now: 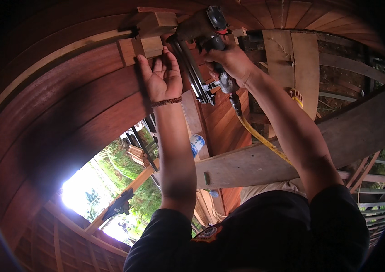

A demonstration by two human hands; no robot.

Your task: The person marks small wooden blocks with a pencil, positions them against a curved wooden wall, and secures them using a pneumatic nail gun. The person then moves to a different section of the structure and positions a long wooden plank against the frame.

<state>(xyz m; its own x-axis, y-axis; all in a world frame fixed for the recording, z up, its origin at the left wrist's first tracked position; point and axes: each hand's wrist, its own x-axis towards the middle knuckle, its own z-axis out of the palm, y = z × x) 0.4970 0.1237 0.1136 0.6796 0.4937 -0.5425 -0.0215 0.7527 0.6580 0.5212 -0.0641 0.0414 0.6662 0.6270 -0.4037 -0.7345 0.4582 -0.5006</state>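
Observation:
My right hand (234,63) is wrapped round the handle of a dark nail gun (198,28), held up against the timber overhead. Its slanted magazine (192,72) points down toward my left wrist, and a yellow air hose (259,136) hangs from the handle's end. Just left of the gun, my left hand (165,84) reaches up with its palm showing. Its thumb and fingertips are round the lower edge of a small wooden block (151,45), which sits against reddish-brown boards (88,86). The nose of the gun is close to the block; whether they touch cannot be made out.
A wide grey plank (265,158) crosses in front of my body. Lighter boards (305,72) lie over open framing at the right, with part of a foot (296,95) there. A blue-and-white container (197,144) stands beside my left forearm. A dark object (119,206) rests on a beam.

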